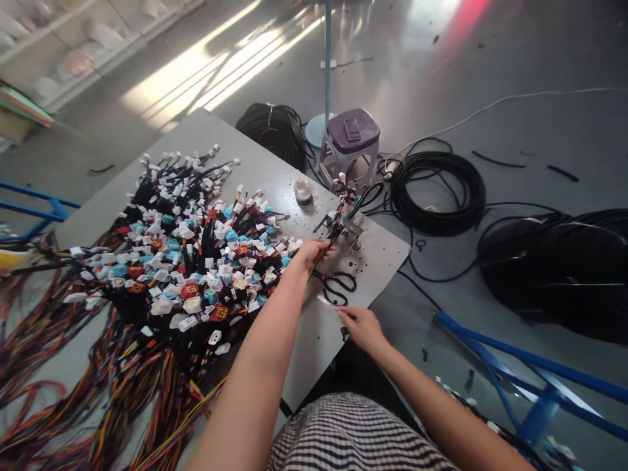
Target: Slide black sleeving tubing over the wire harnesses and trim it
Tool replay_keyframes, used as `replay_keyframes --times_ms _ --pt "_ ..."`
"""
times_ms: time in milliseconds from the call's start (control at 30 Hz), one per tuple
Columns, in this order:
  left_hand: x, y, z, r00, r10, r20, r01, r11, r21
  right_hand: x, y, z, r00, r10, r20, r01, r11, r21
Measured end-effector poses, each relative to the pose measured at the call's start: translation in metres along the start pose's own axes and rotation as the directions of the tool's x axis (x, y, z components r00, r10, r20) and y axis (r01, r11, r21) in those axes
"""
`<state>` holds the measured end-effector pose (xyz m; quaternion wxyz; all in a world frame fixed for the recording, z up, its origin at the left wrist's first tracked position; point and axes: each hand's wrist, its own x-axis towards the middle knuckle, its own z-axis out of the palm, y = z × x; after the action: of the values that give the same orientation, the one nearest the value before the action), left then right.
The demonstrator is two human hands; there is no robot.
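Observation:
My left hand [316, 252] is closed around a wire harness [337, 229], whose dark sleeved wires and small connectors spread out past my fingers. The harness lies at a small metal fixture [350, 227] near the table's right corner. Below it, a pair of black-handled scissors [338, 281] rests on the table. My right hand [362, 327] is by the table's near edge, thumb and fingers pinched together. A thin pale sliver shows at its fingertips, too small to name. To the left of my left hand is a large pile of wire harnesses [191, 248] with white, blue and red connectors.
A small bottle [303, 191] with dark contents stands on the grey table [260, 154]. Beyond it is a purple-topped stool [353, 131] with a phone on it. Coils of black tubing [436, 193] lie on the floor. Blue metal frames [534, 373] flank the table.

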<state>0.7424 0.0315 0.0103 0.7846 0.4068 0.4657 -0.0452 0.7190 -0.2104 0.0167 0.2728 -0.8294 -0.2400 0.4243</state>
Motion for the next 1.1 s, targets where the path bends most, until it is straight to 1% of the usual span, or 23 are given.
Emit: replay_keyframes --times_ms 33,100,133,200,300,400,500,567,633,667,700,733,767,800,833,867,900,933,967,1000,1033,1067,1100 --pt "-0.001 -0.001 0.002 0.999 0.026 -0.034 -0.026 0.999 0.02 0.001 0.005 -0.017 0.995 0.018 -0.101 -0.007 0.995 0.1" --pt "-0.004 -0.004 0.005 0.993 0.083 -0.082 -0.08 0.996 0.039 0.009 0.008 -0.046 0.963 0.043 -0.268 0.023 0.971 0.237" --pt "-0.005 -0.005 0.006 0.991 0.105 -0.087 -0.102 0.994 0.031 0.015 0.006 -0.058 0.949 0.044 -0.313 0.043 0.963 0.265" --pt "-0.007 -0.007 0.006 0.988 0.129 -0.084 -0.129 0.992 0.003 0.026 -0.001 -0.071 0.94 0.04 -0.339 0.062 0.956 0.286" --pt "-0.008 -0.009 0.004 0.987 0.145 -0.066 -0.146 0.989 -0.019 0.035 -0.009 -0.075 0.939 0.048 -0.34 0.067 0.945 0.319" --pt "-0.007 -0.012 0.002 0.985 0.165 -0.049 -0.166 0.986 -0.032 0.035 -0.007 -0.071 0.935 0.068 -0.347 0.066 0.931 0.36" --pt "-0.007 -0.015 0.002 0.979 0.191 -0.064 -0.194 0.98 -0.036 0.037 -0.003 -0.072 0.937 0.073 -0.342 0.064 0.926 0.372" --pt "-0.008 -0.016 0.003 0.975 0.205 -0.083 -0.207 0.978 -0.023 0.045 -0.007 -0.075 0.939 0.051 -0.34 0.08 0.929 0.361" --pt "-0.01 -0.016 0.004 0.971 0.223 -0.087 -0.223 0.975 0.001 0.06 -0.018 -0.079 0.96 0.016 -0.281 0.092 0.926 0.367" --pt "-0.011 -0.016 0.005 0.97 0.231 -0.082 -0.231 0.973 0.01 0.069 -0.026 -0.082 0.976 0.023 -0.218 0.068 0.913 0.401" --pt "-0.012 -0.015 0.005 0.967 0.242 -0.075 -0.241 0.97 0.017 0.078 -0.034 -0.085 0.99 0.06 -0.128 0.006 0.889 0.459" --pt "-0.013 -0.015 0.006 0.965 0.253 -0.067 -0.252 0.967 0.025 0.088 -0.043 -0.089 0.993 0.118 -0.01 -0.095 0.842 0.53" --pt "-0.014 -0.015 0.007 0.962 0.265 -0.062 -0.263 0.964 0.037 0.096 -0.052 -0.091 0.976 0.183 0.115 -0.215 0.771 0.6" --pt "-0.013 -0.016 0.008 0.96 0.272 -0.064 -0.269 0.962 0.055 0.104 -0.061 -0.093 0.944 0.238 0.228 -0.33 0.681 0.654" --pt "-0.013 -0.016 0.009 0.958 0.278 -0.072 -0.273 0.959 0.08 0.111 -0.07 -0.094 0.907 0.279 0.314 -0.42 0.588 0.691" --pt "-0.012 -0.017 0.011 0.955 0.283 -0.09 -0.273 0.956 0.107 0.116 -0.078 -0.092 0.879 0.301 0.37 -0.476 0.508 0.718" --pt "-0.01 -0.018 0.013 0.951 0.286 -0.115 -0.27 0.953 0.136 0.12 -0.087 -0.087 0.865 0.316 0.39 -0.498 0.444 0.745" --pt "-0.008 -0.019 0.014 0.944 0.295 -0.15 -0.27 0.949 0.163 0.124 -0.094 -0.079 0.863 0.337 0.377 -0.494 0.397 0.774" --pt "-0.005 -0.02 0.016 0.932 0.311 -0.186 -0.276 0.942 0.19 0.126 -0.101 -0.069 0.868 0.368 0.334 -0.465 0.363 0.808" --pt "-0.003 -0.021 0.017 0.919 0.33 -0.217 -0.284 0.934 0.217 0.127 -0.106 -0.058 0.873 0.414 0.257 -0.411 0.343 0.845" --pt "-0.001 -0.021 0.018 0.906 0.349 -0.238 -0.294 0.926 0.238 0.128 -0.109 -0.047 0.875 0.46 0.153 -0.334 0.344 0.878" --pt "0.001 -0.022 0.018 0.898 0.361 -0.252 -0.3 0.921 0.251 0.128 -0.109 -0.039 0.872 0.488 0.047 -0.254 0.368 0.894" --pt "0.002 -0.022 0.017 0.898 0.36 -0.252 -0.297 0.92 0.254 0.128 -0.105 -0.035 0.873 0.487 -0.03 -0.201 0.414 0.888"
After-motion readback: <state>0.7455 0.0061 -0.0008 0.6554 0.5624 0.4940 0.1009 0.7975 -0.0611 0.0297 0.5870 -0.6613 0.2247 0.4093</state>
